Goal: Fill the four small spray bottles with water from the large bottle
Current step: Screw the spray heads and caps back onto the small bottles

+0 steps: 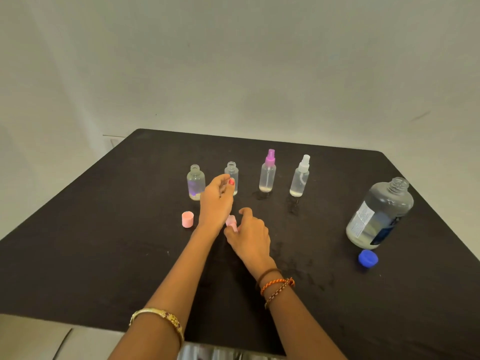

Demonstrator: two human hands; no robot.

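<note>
Four small spray bottles in a row toward the far edge of the worktop (104,229): two left ones, (195,183) and (232,175), uncapped, presumably for filling or recapping; purple-topped (268,175) and white-topped (300,178) ones closed. Right hand (250,237) pinching a pink spray top (231,221) near centre, left hand (217,201) reaching for the second open bottle, fingers loosely curled, holding nothing visible. Large bottle (379,216) uncapped near the right edge, blue cap (368,258) beside it; loose pink cap (187,219) close to the left wrist, likely knock risk.
</note>
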